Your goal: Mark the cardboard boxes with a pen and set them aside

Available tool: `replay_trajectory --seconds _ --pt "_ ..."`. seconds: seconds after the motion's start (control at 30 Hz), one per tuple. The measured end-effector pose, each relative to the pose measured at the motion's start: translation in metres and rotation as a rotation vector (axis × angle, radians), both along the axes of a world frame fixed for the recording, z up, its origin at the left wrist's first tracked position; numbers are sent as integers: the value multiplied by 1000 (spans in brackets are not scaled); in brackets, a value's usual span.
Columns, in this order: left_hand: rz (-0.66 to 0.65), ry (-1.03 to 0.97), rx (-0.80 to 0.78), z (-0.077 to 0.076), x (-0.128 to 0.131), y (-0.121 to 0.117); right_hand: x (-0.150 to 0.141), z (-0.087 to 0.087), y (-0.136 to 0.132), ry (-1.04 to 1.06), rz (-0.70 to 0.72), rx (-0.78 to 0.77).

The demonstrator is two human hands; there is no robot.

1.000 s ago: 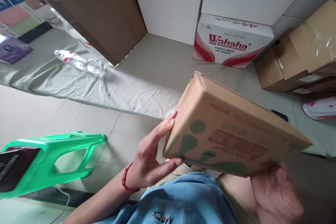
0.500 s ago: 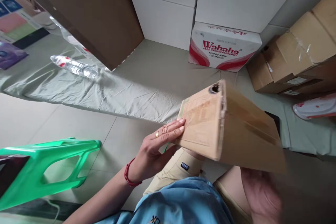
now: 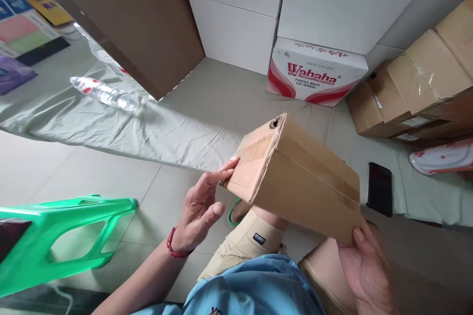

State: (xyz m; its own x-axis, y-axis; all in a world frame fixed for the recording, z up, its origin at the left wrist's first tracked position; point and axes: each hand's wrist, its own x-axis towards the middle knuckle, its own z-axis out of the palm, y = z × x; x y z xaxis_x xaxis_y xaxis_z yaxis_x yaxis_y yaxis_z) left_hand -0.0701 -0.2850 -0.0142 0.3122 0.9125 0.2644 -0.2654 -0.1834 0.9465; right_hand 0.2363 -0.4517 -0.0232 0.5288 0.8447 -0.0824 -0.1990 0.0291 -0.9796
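Observation:
A brown cardboard box (image 3: 305,184) is held tilted above my knees, with a torn hole near its top left corner and a strip of tape along its side. My right hand (image 3: 365,266) grips its lower right corner, the thumb on the near face and the other fingers partly hidden behind. At the box's left end, my left hand (image 3: 203,209) touches the edge with outstretched fingertips. Its thumb stands apart from the cardboard, so this hand is open.
A cloth-covered ledge (image 3: 185,133) bears a plastic bottle (image 3: 105,93), a Wahaha carton (image 3: 314,71), a black phone (image 3: 380,189) and stacked cardboard boxes (image 3: 417,83). A large brown panel (image 3: 121,19) stands at the left. Below is a green stool (image 3: 74,236).
The box has shifted left and turned, showing more of its long side and uncovering the phone. My left thumb has come away from it; my right hand's grip on the corner now shows clearly.

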Motion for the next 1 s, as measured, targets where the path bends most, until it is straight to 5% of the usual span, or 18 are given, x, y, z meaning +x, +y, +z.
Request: replay_trajectory --seconds 0.2,0.4,0.6,0.83,1.0 --pt "287 26 383 44 10 26 -14 -13 50 30 308 60" --pt "245 200 649 69 28 48 -25 -41 135 1 312 -96" --pt "198 523 822 51 54 47 -13 -51 126 -211 305 -478" --pt "178 524 907 33 81 35 87 -32 105 -736 -179 -805" --pt "153 525 949 29 96 29 113 -34 123 -882 -100 -931"
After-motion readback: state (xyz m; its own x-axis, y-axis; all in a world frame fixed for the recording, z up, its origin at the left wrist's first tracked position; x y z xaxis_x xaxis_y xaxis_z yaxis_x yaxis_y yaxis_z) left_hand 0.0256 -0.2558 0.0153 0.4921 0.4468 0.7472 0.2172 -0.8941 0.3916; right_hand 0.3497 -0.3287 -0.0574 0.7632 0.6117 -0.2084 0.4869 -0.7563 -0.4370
